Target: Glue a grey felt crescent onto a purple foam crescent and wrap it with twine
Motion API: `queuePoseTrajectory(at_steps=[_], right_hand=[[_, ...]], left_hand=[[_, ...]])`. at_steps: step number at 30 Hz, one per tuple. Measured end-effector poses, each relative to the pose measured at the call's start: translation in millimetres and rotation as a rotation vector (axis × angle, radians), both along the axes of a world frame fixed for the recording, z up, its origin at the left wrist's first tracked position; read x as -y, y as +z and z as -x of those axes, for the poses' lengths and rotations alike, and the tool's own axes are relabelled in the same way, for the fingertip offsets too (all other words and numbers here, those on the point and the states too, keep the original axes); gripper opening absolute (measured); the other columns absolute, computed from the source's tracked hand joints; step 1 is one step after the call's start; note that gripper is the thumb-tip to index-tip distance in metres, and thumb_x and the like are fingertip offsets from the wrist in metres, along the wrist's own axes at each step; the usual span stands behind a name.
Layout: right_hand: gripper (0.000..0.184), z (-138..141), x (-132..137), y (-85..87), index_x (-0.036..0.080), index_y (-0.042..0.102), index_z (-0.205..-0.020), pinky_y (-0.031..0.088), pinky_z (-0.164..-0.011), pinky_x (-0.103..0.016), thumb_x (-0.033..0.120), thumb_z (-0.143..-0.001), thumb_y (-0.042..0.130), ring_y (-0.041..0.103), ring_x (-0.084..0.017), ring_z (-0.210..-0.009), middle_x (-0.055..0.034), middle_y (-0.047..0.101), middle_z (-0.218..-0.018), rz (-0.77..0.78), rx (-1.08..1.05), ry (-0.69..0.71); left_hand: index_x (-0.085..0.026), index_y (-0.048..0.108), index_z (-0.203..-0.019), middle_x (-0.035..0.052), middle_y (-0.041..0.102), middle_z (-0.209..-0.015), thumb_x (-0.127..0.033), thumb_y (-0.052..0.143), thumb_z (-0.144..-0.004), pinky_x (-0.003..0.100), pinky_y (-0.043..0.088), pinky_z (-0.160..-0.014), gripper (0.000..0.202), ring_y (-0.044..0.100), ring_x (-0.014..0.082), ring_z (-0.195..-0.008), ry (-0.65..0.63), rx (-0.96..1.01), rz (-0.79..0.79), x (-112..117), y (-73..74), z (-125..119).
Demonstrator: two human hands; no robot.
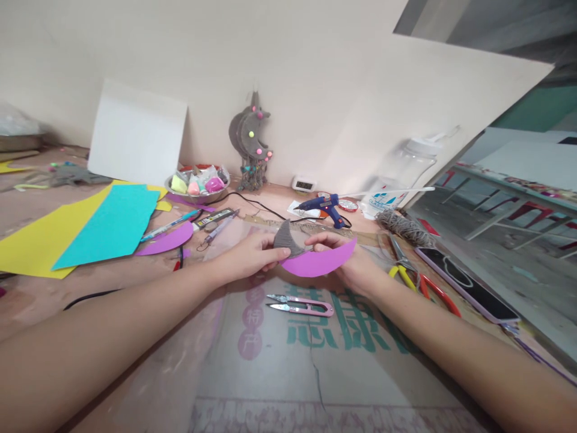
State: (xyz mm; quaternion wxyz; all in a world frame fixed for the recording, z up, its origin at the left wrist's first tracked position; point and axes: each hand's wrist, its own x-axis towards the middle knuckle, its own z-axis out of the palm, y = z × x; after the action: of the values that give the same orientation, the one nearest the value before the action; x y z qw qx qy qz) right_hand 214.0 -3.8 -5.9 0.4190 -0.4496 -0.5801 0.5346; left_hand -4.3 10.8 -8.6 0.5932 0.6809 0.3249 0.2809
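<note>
Both my hands meet over the middle of the table. My left hand (252, 255) pinches the left end of a purple paper crescent (320, 261), where grey twine (287, 239) is wound around its tip. My right hand (347, 261) is closed on the crescent's right part, fingers on top and the paper across the palm. The crescent is held a little above a cardboard sheet with green print (315, 343). Pink thread snips (300, 306) lie on that sheet just below my hands.
A blue glue gun (327, 207), a ball of twine (403, 225), yellow and red-handled pliers (417, 276) and a phone (469, 285) lie to the right. Left are yellow (36, 240) and teal (112, 225) sheets, pens, another purple crescent (166, 242), a bowl of clay (197, 182). A finished twine moon (251, 135) leans on the wall.
</note>
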Motion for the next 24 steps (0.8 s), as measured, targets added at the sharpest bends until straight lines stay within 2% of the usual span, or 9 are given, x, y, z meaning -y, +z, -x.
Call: queuePoseTrajectory(at_steps=[5,13,20,24], right_hand=[[0.022,3,-1,0.0,0.016,0.064,-0.078,0.037,-0.056,-0.022,0.036,-0.071,0.069,0.052,-0.010,-0.062,-0.0005,0.062,-0.075,-0.076,0.177,-0.082],[0.024,11,0,4.1,0.016,0.061,-0.073,0.036,-0.055,-0.023,0.038,-0.067,0.069,0.049,-0.010,-0.059,0.0014,0.059,-0.069,-0.078,0.189,-0.167],[0.025,8,-3,2.9,0.016,0.061,-0.072,0.038,-0.056,-0.024,0.041,-0.069,0.066,0.050,-0.012,-0.060,-0.0005,0.060,-0.069,-0.141,0.278,-0.158],[0.020,9,-2,5.0,0.016,0.062,-0.073,0.040,-0.059,-0.025,0.036,-0.069,0.065,0.053,-0.014,-0.065,-0.0024,0.063,-0.074,-0.180,0.307,-0.150]], left_hand=[[-0.018,0.045,-0.072,-0.0076,0.038,-0.050,-0.037,0.054,-0.079,0.019,0.024,-0.039,0.023,0.033,0.0053,-0.040,-0.006,-0.026,0.005,0,1.7,0],[-0.018,0.040,-0.067,-0.0077,0.037,-0.050,-0.037,0.053,-0.081,0.019,0.023,-0.040,0.027,0.031,0.0046,-0.041,-0.035,-0.011,0.026,-1,-0.4,-1],[-0.018,0.042,-0.070,-0.0082,0.037,-0.050,-0.039,0.052,-0.081,0.019,0.024,-0.039,0.026,0.032,0.0051,-0.040,-0.028,-0.004,0.005,-3,-1.8,-1],[-0.017,0.045,-0.072,-0.0077,0.038,-0.049,-0.042,0.052,-0.081,0.020,0.025,-0.040,0.027,0.033,0.0056,-0.040,0.010,-0.022,-0.019,-1,0.9,-2]])
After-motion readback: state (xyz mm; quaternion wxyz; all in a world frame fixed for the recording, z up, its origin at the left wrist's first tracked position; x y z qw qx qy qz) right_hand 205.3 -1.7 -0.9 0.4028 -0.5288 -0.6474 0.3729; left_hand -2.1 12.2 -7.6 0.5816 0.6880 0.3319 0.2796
